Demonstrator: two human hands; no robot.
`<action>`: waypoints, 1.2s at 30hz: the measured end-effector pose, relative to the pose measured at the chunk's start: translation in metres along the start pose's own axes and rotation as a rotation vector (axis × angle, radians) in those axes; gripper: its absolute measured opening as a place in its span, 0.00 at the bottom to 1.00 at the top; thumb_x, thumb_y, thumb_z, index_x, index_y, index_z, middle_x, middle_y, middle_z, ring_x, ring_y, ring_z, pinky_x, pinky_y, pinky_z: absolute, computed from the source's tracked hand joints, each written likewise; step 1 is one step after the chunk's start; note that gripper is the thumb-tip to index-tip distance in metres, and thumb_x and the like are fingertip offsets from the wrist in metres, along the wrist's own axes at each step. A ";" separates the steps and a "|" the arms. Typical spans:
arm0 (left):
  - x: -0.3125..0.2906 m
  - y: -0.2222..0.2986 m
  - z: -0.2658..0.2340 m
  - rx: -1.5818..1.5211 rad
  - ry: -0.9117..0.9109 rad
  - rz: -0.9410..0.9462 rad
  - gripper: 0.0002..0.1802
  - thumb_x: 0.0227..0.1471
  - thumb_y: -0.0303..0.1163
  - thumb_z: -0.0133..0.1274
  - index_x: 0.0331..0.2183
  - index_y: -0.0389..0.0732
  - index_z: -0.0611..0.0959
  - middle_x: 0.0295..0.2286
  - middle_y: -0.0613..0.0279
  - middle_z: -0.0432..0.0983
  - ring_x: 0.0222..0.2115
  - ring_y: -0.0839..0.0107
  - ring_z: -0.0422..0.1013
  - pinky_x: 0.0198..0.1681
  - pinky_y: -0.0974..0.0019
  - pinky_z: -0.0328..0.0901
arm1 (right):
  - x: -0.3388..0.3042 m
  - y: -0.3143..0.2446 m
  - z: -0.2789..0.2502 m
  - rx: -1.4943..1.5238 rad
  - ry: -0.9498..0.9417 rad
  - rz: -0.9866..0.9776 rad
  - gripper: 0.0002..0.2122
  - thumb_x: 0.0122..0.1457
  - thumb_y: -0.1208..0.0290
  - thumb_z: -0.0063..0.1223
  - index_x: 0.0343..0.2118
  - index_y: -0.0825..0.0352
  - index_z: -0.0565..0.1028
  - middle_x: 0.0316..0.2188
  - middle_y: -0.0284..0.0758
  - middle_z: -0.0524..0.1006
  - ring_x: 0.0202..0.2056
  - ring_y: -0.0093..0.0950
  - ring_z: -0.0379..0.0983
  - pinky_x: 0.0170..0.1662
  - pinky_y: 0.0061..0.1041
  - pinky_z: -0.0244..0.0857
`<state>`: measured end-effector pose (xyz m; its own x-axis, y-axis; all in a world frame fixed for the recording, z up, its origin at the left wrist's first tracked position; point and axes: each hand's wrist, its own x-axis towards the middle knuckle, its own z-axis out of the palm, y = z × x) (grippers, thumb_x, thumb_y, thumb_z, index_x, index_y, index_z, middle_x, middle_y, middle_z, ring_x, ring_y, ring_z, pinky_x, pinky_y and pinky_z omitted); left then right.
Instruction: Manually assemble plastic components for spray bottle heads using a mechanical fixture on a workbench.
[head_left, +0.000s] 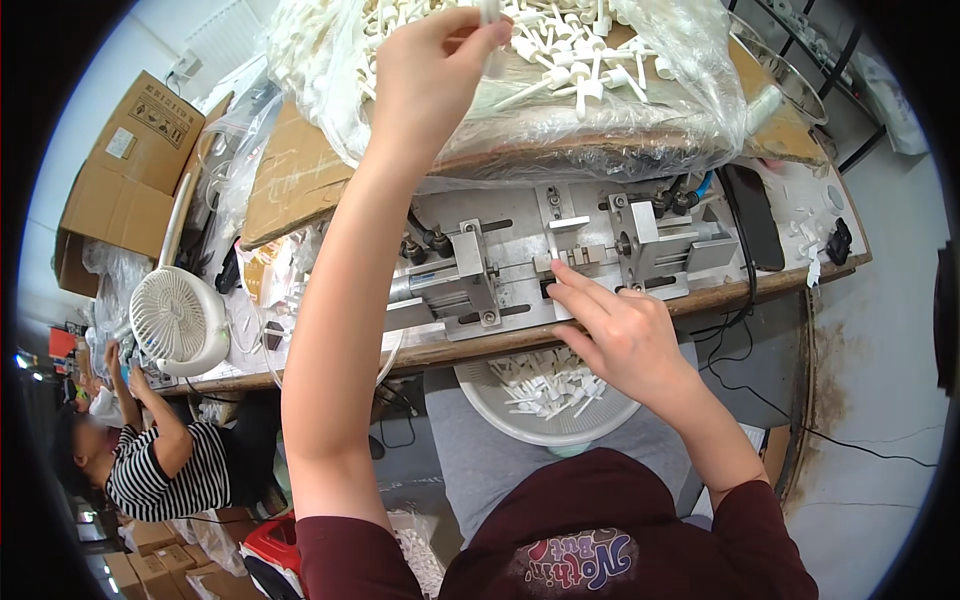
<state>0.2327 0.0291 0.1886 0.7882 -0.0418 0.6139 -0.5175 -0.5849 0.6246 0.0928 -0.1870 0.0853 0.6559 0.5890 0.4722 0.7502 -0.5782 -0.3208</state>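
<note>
Over the far pile of white plastic parts, my left hand is raised, its thumb and fingers pinched on a white plastic part. That part is blurred and cut by the upper edge of the picture. At the metal clamping fixture on the bench, my right hand has its fingers stretched out. Its index fingertip touches the small block in the fixture's middle, beside a white upright piece. I see nothing gripped in the right hand.
A white basket of similar parts sits below the bench edge. On the left stand a white fan and a cardboard box. A black phone and cables lie at right. Another person works at far left.
</note>
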 end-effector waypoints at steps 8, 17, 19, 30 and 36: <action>-0.097 0.062 -0.011 -0.489 -0.400 -0.434 0.12 0.61 0.33 0.52 0.39 0.33 0.82 0.32 0.57 0.83 0.33 0.77 0.78 0.34 0.76 0.69 | 0.011 -0.015 -0.023 0.085 0.482 -0.106 0.19 0.46 0.80 0.64 0.44 0.70 0.78 0.39 0.40 0.78 0.34 0.32 0.78 0.33 0.27 0.73; -0.162 0.064 -0.004 -0.483 -0.153 -0.531 0.13 0.66 0.30 0.43 0.46 0.33 0.76 0.31 0.57 0.81 0.28 0.80 0.74 0.28 0.79 0.66 | -0.004 -0.012 -0.022 0.212 0.297 0.006 0.15 0.45 0.82 0.62 0.39 0.72 0.77 0.38 0.38 0.78 0.33 0.33 0.77 0.35 0.28 0.72; -0.169 0.063 -0.015 -0.606 -0.165 -0.622 0.14 0.68 0.33 0.40 0.46 0.35 0.76 0.24 0.65 0.75 0.20 0.84 0.65 0.23 0.80 0.59 | -0.009 -0.001 -0.013 0.144 0.199 -0.010 0.14 0.45 0.80 0.62 0.38 0.71 0.76 0.42 0.40 0.79 0.34 0.32 0.78 0.35 0.28 0.70; -0.186 0.078 -0.012 -0.846 -0.047 -0.607 0.34 0.58 0.19 0.47 0.64 0.30 0.57 0.48 0.49 0.70 0.45 0.62 0.73 0.52 0.61 0.69 | 0.007 -0.002 -0.001 -0.195 -0.060 -0.084 0.08 0.45 0.75 0.54 0.30 0.68 0.73 0.47 0.46 0.79 0.18 0.25 0.74 0.26 0.22 0.67; -0.193 0.071 -0.016 -0.526 -0.040 -0.381 0.25 0.49 0.12 0.57 0.51 0.28 0.76 0.47 0.48 0.72 0.41 0.62 0.77 0.44 0.64 0.76 | 0.009 -0.004 -0.003 -0.167 -0.120 -0.042 0.07 0.45 0.76 0.54 0.29 0.68 0.72 0.47 0.47 0.79 0.19 0.28 0.75 0.26 0.25 0.69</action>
<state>0.0384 0.0085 0.1222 0.9553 0.0541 0.2907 -0.2852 -0.0909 0.9541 0.0955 -0.1812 0.0928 0.6368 0.6720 0.3780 0.7595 -0.6311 -0.1576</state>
